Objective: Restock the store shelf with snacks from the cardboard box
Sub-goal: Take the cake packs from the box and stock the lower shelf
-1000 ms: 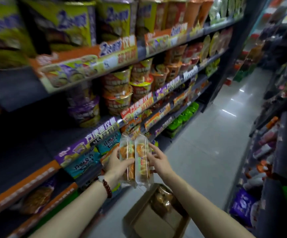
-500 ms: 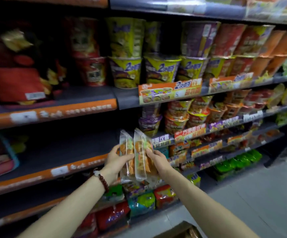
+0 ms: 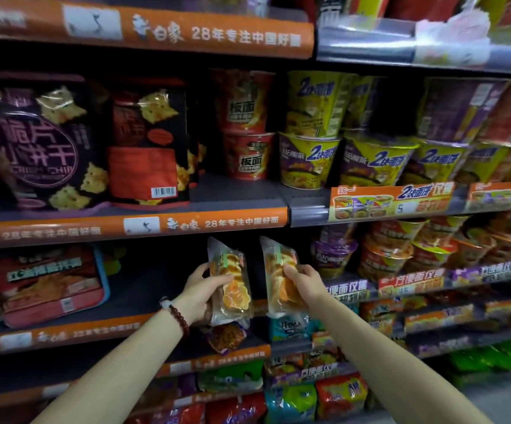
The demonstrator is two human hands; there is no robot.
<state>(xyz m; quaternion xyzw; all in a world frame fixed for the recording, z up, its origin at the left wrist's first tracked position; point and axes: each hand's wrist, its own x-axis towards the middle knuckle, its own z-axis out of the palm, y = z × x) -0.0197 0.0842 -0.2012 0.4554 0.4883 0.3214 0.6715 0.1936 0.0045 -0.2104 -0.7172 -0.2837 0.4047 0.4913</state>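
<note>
Two clear snack packets with orange pieces inside are held upright in front of the dark middle shelf (image 3: 144,289). My left hand (image 3: 200,293) grips the left packet (image 3: 231,283) from its left side. My right hand (image 3: 304,284) grips the right packet (image 3: 280,278) from its right side. A gap separates the two packets. The cardboard box is out of view.
Red flat packs (image 3: 46,286) lie on the same shelf to the left. Stacked noodle cups (image 3: 401,255) stand to the right. Cracker bags (image 3: 43,148) and yellow cups (image 3: 309,160) fill the shelf above. Lower shelves hold bagged noodles (image 3: 291,402). Floor shows at bottom right.
The view turned from the aisle to face the shelf, and the box left the frame. The two packets, held together before, are now apart, one in each hand, closer to the shelf.
</note>
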